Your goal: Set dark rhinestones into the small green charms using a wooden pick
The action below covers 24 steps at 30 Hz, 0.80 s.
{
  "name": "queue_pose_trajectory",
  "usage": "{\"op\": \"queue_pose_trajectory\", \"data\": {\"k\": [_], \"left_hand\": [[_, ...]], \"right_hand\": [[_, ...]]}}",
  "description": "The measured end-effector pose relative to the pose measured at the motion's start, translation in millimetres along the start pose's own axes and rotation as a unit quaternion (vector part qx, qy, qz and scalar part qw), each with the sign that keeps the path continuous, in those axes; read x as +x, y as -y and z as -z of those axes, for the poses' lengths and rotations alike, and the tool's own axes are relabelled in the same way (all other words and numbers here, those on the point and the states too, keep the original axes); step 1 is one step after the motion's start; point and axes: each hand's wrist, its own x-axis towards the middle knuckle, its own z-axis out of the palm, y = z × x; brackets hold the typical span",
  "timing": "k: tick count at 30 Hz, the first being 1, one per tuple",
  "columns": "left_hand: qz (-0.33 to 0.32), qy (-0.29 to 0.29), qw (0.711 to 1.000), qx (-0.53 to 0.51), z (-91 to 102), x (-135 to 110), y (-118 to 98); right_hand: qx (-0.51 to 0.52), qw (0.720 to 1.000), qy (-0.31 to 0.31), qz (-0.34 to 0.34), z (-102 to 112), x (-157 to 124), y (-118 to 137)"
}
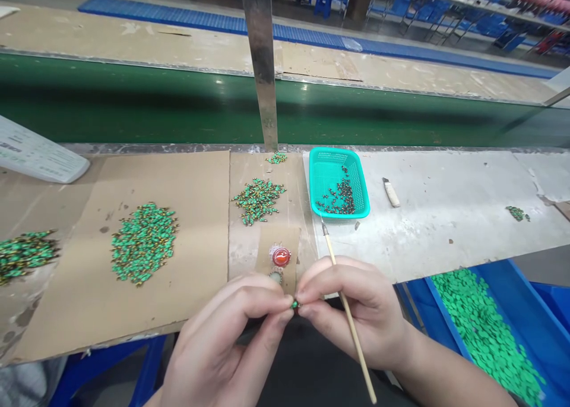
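1. Head view: a small green bead (pixel 294 304) is pinched between the left hand's (pixel 225 335) thumb and forefinger, above the cardboard sheet's (pixel 280 252) near edge, with the right hand's (pixel 356 312) fingers closed against it.
2. The bead could be dropped if the pinch loosens; fingers could be jabbed if the wooden-handled needle (pixel 345 294), gripped in the right hand, slips.

Bright, even light; faint shadows; wide-angle bowing at the edges.
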Motion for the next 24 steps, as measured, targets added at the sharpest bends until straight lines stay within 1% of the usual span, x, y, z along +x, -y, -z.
{"op": "queue_pose_trajectory", "data": {"k": [8, 24], "left_hand": [[0.0, -0.008, 1.0, -0.016, -1.1, 0.0, -1.6], [0.001, 0.008, 1.0, -0.001, -0.1, 0.0, 0.6]], "right_hand": [[0.004, 1.0, 0.0, 0.003, -1.2, -0.9, -1.6], [0.006, 1.0, 0.001, 0.007, -0.2, -1.5, -2.0]]}}
